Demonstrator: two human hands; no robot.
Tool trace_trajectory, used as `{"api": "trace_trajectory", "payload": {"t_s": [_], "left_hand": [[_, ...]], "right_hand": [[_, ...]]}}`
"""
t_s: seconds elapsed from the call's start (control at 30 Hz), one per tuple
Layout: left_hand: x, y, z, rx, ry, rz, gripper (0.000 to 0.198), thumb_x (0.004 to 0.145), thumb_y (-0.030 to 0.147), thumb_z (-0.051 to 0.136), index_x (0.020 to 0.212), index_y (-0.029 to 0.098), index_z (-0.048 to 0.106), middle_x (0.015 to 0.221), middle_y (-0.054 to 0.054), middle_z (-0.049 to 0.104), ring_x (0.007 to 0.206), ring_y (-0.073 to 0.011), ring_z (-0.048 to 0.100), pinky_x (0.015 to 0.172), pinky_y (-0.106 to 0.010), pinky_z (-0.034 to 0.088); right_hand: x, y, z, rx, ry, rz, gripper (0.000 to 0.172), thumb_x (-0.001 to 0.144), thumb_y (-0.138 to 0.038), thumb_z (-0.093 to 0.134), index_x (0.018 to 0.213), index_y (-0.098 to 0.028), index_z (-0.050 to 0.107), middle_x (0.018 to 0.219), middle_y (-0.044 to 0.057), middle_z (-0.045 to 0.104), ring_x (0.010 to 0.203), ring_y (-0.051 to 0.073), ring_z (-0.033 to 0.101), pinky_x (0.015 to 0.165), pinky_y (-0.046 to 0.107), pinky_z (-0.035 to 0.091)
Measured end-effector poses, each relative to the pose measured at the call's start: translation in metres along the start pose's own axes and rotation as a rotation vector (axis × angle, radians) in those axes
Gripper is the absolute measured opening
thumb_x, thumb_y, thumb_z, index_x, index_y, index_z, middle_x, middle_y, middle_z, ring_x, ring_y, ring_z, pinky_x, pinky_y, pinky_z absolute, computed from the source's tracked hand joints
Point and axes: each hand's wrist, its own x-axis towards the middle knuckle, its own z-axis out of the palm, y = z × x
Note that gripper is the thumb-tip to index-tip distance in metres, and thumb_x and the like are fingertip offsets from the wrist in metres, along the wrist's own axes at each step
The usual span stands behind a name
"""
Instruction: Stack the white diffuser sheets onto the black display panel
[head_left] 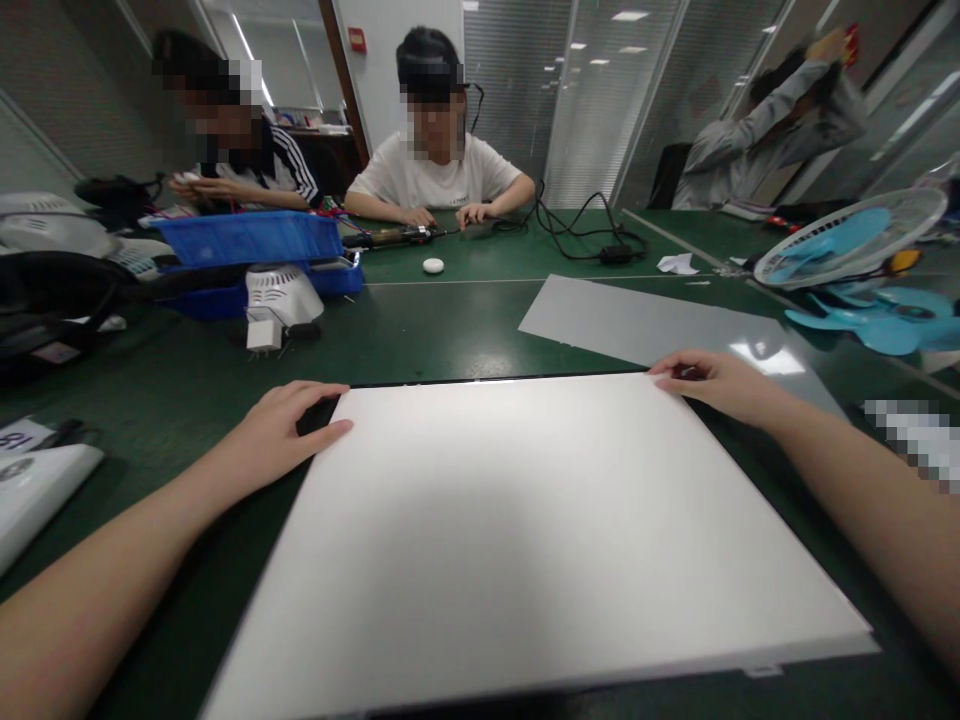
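A large white rectangular panel (510,520) lies flat in front of me, with a thin dark strip along its far edge. A small tab shows under its near right edge. My left hand (296,430) grips the far left corner, thumb on the side edge and fingers reaching along the far edge. At the far right corner my right hand (701,385) pinches the panel between thumb and fingers. Beyond it, partly behind my right hand, lies a thin grey sheet (637,318).
Blue bins (251,240) and a white vented housing (283,297) stand at left. Blue fan blades (892,315) and a round fan grille (855,240) lie at right. A black cable (615,252) and a white disc (433,266) lie farther back. Several people sit around the table.
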Motion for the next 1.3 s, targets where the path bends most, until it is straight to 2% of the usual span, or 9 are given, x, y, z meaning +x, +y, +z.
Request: {"api": "trace_trajectory", "payload": {"t_s": [0.17,0.37,0.67,0.87,1.0,1.07,1.17,1.2,1.3], "left_hand": [[0.003,-0.005,0.003,-0.011,0.019,-0.016,0.068,0.091,0.063,0.050,0.138,0.014,0.055,0.139,-0.013,0.055,0.128,-0.0338,0.047,0.095,-0.040,0.047],[0.008,-0.014,0.006,-0.038,0.023,-0.035,0.083,0.079,0.078,0.050,0.135,0.017,0.059,0.137,-0.015,0.057,0.127,-0.0379,0.049,0.093,-0.046,0.051],[0.007,-0.011,0.006,-0.045,0.055,-0.050,0.087,0.074,0.085,0.048,0.130,0.021,0.063,0.134,-0.013,0.060,0.124,-0.0397,0.051,0.094,-0.049,0.051],[0.006,-0.008,0.004,-0.039,0.025,-0.036,0.077,0.082,0.076,0.049,0.132,0.019,0.060,0.137,-0.015,0.057,0.129,-0.0371,0.049,0.095,-0.045,0.051],[0.006,-0.010,0.001,0.013,0.043,-0.016,0.072,0.086,0.072,0.048,0.134,0.019,0.058,0.137,-0.015,0.057,0.128,-0.0368,0.049,0.102,-0.049,0.046],[0.001,0.004,-0.001,0.114,0.116,0.048,0.067,0.090,0.066,0.046,0.134,0.016,0.057,0.137,-0.017,0.056,0.129,-0.0372,0.049,0.106,-0.052,0.041],[-0.022,0.056,-0.002,0.239,0.207,0.281,0.051,0.096,0.052,0.049,0.132,0.017,0.059,0.134,-0.016,0.059,0.126,-0.0342,0.052,0.110,-0.053,0.038],[-0.033,0.079,0.000,0.234,0.164,0.393,0.045,0.096,0.047,0.052,0.130,0.019,0.060,0.131,-0.014,0.063,0.123,-0.0315,0.055,0.108,-0.050,0.040],[-0.070,0.145,0.011,0.216,-0.119,0.727,0.033,0.095,0.032,0.061,0.125,0.021,0.061,0.124,-0.009,0.068,0.112,-0.0252,0.062,0.098,-0.040,0.049]], "right_hand": [[0.002,0.004,0.002,0.049,-0.005,0.004,0.051,0.078,-0.061,0.068,0.105,-0.019,0.073,0.088,0.005,0.066,0.079,0.017,0.057,0.074,0.031,0.043],[0.003,0.007,0.003,0.099,-0.012,0.031,0.049,0.076,-0.061,0.070,0.105,-0.021,0.072,0.086,0.002,0.064,0.076,0.016,0.055,0.072,0.031,0.041],[0.004,0.006,0.004,0.119,0.009,0.050,0.050,0.075,-0.061,0.071,0.105,-0.021,0.072,0.087,0.003,0.065,0.075,0.017,0.055,0.072,0.031,0.041],[0.004,0.005,0.008,0.125,0.033,0.050,0.052,0.077,-0.063,0.071,0.106,-0.020,0.072,0.087,0.004,0.064,0.074,0.016,0.052,0.069,0.032,0.040],[0.004,0.005,0.008,0.114,0.041,0.042,0.057,0.075,-0.067,0.070,0.107,-0.019,0.073,0.087,0.006,0.065,0.075,0.017,0.053,0.070,0.032,0.042],[0.004,0.004,0.008,0.107,0.050,0.042,0.059,0.074,-0.068,0.070,0.107,-0.019,0.073,0.088,0.006,0.066,0.075,0.017,0.054,0.070,0.033,0.042],[0.003,0.002,0.007,0.103,0.036,0.069,0.060,0.075,-0.067,0.070,0.109,-0.018,0.072,0.088,0.007,0.067,0.075,0.018,0.054,0.070,0.033,0.042],[0.003,0.002,0.007,0.106,0.024,0.075,0.060,0.076,-0.066,0.070,0.110,-0.018,0.072,0.089,0.007,0.067,0.075,0.018,0.055,0.069,0.032,0.042],[0.004,0.004,0.007,0.117,0.020,0.060,0.058,0.076,-0.064,0.070,0.111,-0.017,0.072,0.089,0.006,0.066,0.077,0.017,0.054,0.070,0.032,0.041]]}}
